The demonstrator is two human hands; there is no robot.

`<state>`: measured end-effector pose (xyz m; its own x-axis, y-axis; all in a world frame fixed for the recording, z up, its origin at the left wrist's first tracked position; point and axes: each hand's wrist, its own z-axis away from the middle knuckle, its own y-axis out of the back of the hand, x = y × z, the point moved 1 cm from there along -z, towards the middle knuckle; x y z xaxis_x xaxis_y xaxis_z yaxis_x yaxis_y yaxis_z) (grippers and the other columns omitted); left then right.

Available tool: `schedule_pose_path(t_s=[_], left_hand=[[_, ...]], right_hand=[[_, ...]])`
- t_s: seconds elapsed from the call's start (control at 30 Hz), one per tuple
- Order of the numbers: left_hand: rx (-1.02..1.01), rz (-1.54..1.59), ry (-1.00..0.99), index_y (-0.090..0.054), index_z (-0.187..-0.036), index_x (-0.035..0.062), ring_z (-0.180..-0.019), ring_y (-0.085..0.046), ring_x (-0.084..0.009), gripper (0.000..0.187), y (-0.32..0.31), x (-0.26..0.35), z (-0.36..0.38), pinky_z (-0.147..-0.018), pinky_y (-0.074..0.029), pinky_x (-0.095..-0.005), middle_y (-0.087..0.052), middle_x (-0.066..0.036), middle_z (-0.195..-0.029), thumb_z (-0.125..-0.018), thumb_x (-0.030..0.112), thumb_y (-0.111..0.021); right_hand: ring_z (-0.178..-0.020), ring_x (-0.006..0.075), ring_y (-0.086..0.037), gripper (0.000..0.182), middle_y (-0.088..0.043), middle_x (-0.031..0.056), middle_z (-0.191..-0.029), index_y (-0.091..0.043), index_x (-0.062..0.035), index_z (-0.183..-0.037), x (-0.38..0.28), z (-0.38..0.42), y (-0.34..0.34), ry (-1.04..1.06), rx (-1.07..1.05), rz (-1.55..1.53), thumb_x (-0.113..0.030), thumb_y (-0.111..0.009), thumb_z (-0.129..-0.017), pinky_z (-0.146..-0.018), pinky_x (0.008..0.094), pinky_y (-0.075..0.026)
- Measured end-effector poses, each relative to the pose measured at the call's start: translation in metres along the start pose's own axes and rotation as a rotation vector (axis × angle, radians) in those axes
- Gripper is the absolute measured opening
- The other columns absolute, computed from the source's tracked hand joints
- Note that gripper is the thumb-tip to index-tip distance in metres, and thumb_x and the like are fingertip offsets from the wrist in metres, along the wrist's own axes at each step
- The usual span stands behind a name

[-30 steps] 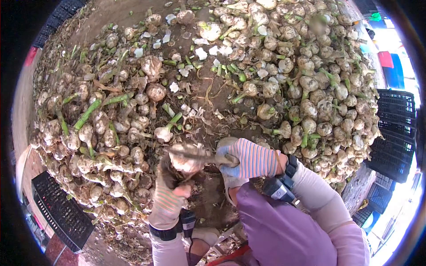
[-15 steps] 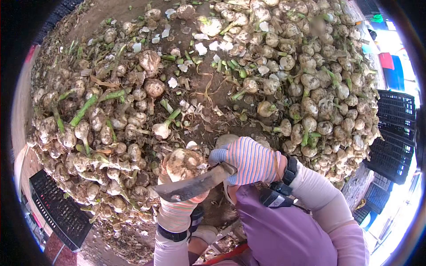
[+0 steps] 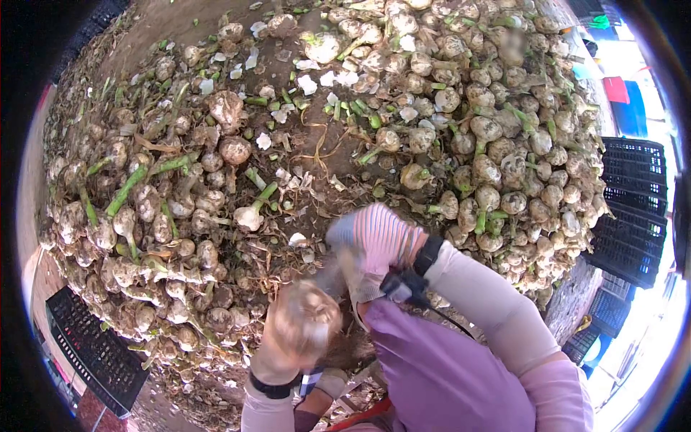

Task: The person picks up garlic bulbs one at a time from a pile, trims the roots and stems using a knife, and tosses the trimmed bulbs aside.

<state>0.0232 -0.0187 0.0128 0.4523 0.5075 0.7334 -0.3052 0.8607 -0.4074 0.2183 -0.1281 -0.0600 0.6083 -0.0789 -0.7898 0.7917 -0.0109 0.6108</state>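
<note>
My left hand (image 3: 277, 349), in a pale glove, is closed around a garlic bulb (image 3: 311, 317) low in the middle of the view, and both are smeared by motion. To its upper right, my right hand (image 3: 381, 237) in a striped glove grips a knife (image 3: 332, 279). The blurred blade reaches down toward the bulb and overlaps its upper edge in this view. Just beyond my hands, a trimmed garlic bulb with a green stalk (image 3: 249, 218) lies on the soil.
Heaped garlic bulbs spread along the left (image 3: 144, 273) and the right (image 3: 497, 165). Soil (image 3: 313, 144) with white peels and cut stalk pieces runs between them. Black crates stand at the lower left (image 3: 93, 353) and right edge (image 3: 633, 209). A purple-covered knee (image 3: 446, 367) sits below my right arm.
The knife has swung from lying across the front of the bulb to its upper right side. My left hand has turned the bulb and shifted slightly down; my right hand has moved left.
</note>
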Motion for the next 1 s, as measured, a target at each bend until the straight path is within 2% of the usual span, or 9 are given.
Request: schedule_pose_path(t_s=[0.17,0.27,0.33,0.47,0.5,0.7,0.87,0.97,1.0], left_hand=[[-0.064,0.518,-0.387,-0.052,-0.111,0.0053,-0.091,-0.058,-0.0259,0.050,0.007,-0.004,-0.011,-0.075,-0.049,-0.0415,-0.054,-0.012,-0.107,-0.074,0.033,-0.071],[-0.401,1.655,0.143,-0.053,-0.111,0.0046,-0.082,-0.060,-0.0230,0.047,-0.024,0.032,-0.049,-0.073,-0.051,-0.0405,-0.054,-0.012,-0.105,-0.075,0.030,-0.069],[0.038,0.013,-0.485,-0.045,-0.120,0.0054,-0.073,-0.056,-0.0155,0.043,-0.081,0.073,-0.054,-0.068,-0.050,-0.0274,-0.057,-0.010,-0.104,-0.083,0.023,-0.059],[0.340,0.574,-0.267,-0.048,-0.117,0.0008,-0.070,-0.058,-0.0136,0.046,-0.017,0.071,-0.081,-0.058,-0.049,-0.0229,-0.059,-0.005,-0.091,-0.083,0.031,-0.059],[0.476,0.128,-0.268,-0.055,-0.105,0.0036,-0.057,-0.053,-0.0093,0.037,0.004,0.066,-0.072,-0.047,-0.043,-0.0212,-0.059,-0.003,-0.087,-0.082,0.032,-0.060],[0.685,1.337,0.217,-0.055,-0.090,0.0020,-0.046,-0.038,-0.0098,0.057,0.049,-0.001,-0.111,-0.042,-0.035,-0.0234,-0.051,-0.001,-0.063,-0.080,0.058,-0.050],[0.455,0.842,-0.267,-0.057,-0.111,0.0004,-0.050,-0.042,-0.0085,0.054,0.111,-0.061,-0.138,-0.048,-0.043,-0.0235,-0.051,0.001,-0.068,-0.085,0.047,-0.045],[1.024,1.035,0.011,-0.058,-0.109,0.0069,-0.062,-0.052,-0.0101,0.037,0.072,-0.005,-0.121,-0.063,-0.048,-0.0296,-0.056,0.000,-0.075,-0.086,0.035,-0.051],[1.069,0.343,0.003,-0.049,-0.120,0.0125,-0.064,-0.054,-0.0071,0.037,0.077,-0.016,-0.108,-0.059,-0.047,-0.0301,-0.057,-0.002,-0.072,-0.087,0.029,-0.053]], right_hand=[[-0.063,0.0352,-0.057,0.027,-0.058,0.0157,-0.068,-0.054,-0.0066,-0.082,0.024,0.032,0.024,-0.443,0.269,-0.048,-0.030,-0.063,-0.071,-0.058,0.0406,-0.047],[-0.065,0.0206,-0.060,0.017,-0.062,0.0081,-0.075,-0.056,-0.0035,-0.094,0.024,0.029,0.011,-0.495,0.486,-0.435,-0.011,-0.058,-0.079,-0.063,0.0324,-0.049],[-0.073,0.0160,-0.059,0.019,-0.063,0.0070,-0.083,-0.057,-0.0007,-0.096,0.021,0.036,0.003,-0.478,0.443,-0.831,-0.009,-0.059,-0.079,-0.069,0.0299,-0.049],[-0.078,0.0066,-0.053,0.013,-0.061,0.0012,-0.084,-0.058,0.0010,-0.093,-0.002,0.026,0.011,-0.658,0.508,-0.742,-0.004,-0.059,-0.081,-0.070,0.0240,-0.045],[-0.078,0.0066,-0.053,0.013,-0.061,0.0012,-0.084,-0.058,0.0010,-0.093,0.000,0.028,0.008,-0.665,0.513,-0.750,-0.004,-0.059,-0.081,-0.070,0.0240,-0.045],[-0.072,0.0065,-0.049,0.008,-0.058,-0.0007,-0.077,-0.060,-0.0001,-0.087,-0.006,0.026,0.003,-0.745,0.539,-0.957,-0.005,-0.058,-0.082,-0.066,0.0236,-0.042],[-0.073,0.0066,-0.051,0.011,-0.058,0.0001,-0.076,-0.059,0.0010,-0.089,-0.003,0.030,0.002,-0.802,0.464,-0.854,-0.006,-0.057,-0.081,-0.066,0.0245,-0.043],[-0.074,0.0067,-0.052,0.012,-0.059,0.0010,-0.078,-0.059,0.0011,-0.090,-0.001,0.034,-0.001,-0.788,0.501,-0.900,-0.006,-0.056,-0.081,-0.070,0.0238,-0.044],[-0.074,0.0067,-0.052,0.012,-0.059,0.0010,-0.078,-0.059,0.0011,-0.090,-0.002,0.033,-0.001,-0.787,0.502,-0.903,-0.006,-0.056,-0.081,-0.070,0.0238,-0.044]])
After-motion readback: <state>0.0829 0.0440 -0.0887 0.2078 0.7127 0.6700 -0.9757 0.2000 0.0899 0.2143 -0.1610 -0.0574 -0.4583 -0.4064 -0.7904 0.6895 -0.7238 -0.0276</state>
